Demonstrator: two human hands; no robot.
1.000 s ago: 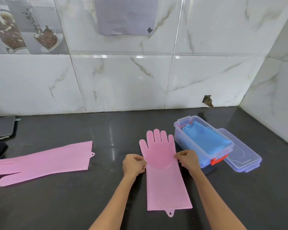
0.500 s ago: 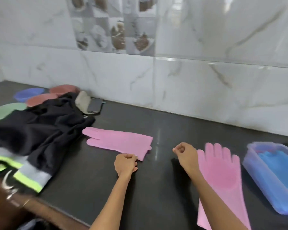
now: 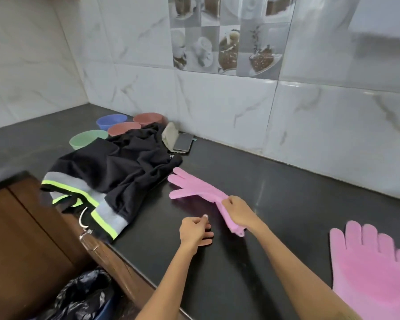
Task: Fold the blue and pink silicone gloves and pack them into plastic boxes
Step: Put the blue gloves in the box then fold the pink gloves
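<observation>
the step in hand seems to be the fetching of the second pink glove (image 3: pixel 195 188), so that it can join the first pink glove (image 3: pixel 370 271) before folding. the right hand (image 3: pixel 237 212) has its fingers curled around the cuff part of the second pink glove and bunches it, lifting that end a little off the table (image 3: pixel 252 262). the finger end of this glove lies flat on the table, pointing toward 10 o'clock, just beside the black garment (image 3: pixel 116 169). the left hand (image 3: pixel 194 230) rests near, at 8 o'clock from the right hand, with fingers loosely curled and nothing in them that i can see.

the next move, i judge, calls for drawing the glove toward 4 o'clock and laying it flat beside or upon the first pink glove; the left hand may be needed to spread the cuff again, because the grip has crumpled it. the soft silicone will probably drag and cling on the dark surface.

the first pink glove lies flat at 4 o'clock of the view, palm side up, fingers pointing to 12 o'clock, partly cut by the edge. both gloves are plain pink, thin and limp. no plastic box is in view now.
</observation>
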